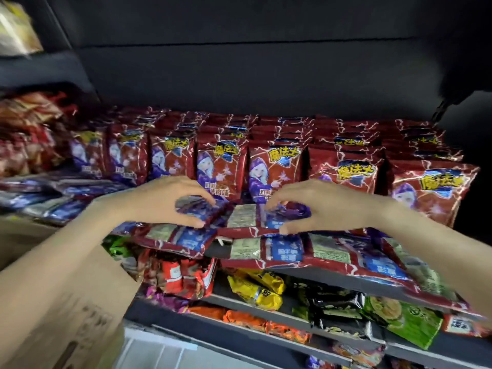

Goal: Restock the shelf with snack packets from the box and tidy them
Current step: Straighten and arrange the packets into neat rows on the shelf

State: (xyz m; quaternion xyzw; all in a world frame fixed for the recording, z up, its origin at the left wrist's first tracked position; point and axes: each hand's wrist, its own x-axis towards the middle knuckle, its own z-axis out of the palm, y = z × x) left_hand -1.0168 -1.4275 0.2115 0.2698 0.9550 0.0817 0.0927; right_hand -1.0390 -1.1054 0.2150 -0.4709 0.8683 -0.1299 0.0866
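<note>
Both hands clamp crinkly red-and-purple foil snack packets, left hand [170,201] on one [197,209], right hand [314,203] on another [285,213]; better to stand them upright toward twelve o'clock, flush against the front row [221,169].

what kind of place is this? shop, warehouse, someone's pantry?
Most likely a shop's snack aisle. Many identical red snack packets stand in rows on a dark shelf, mixed snacks fill the tiers below, and a cardboard box sits lower left. Both hands, left hand and right hand, grip packets lying flat.

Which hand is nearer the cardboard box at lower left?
Left. The left hand grips a packet just up and right of the cardboard box; the right hand is farther right, across the flat packets.
</note>
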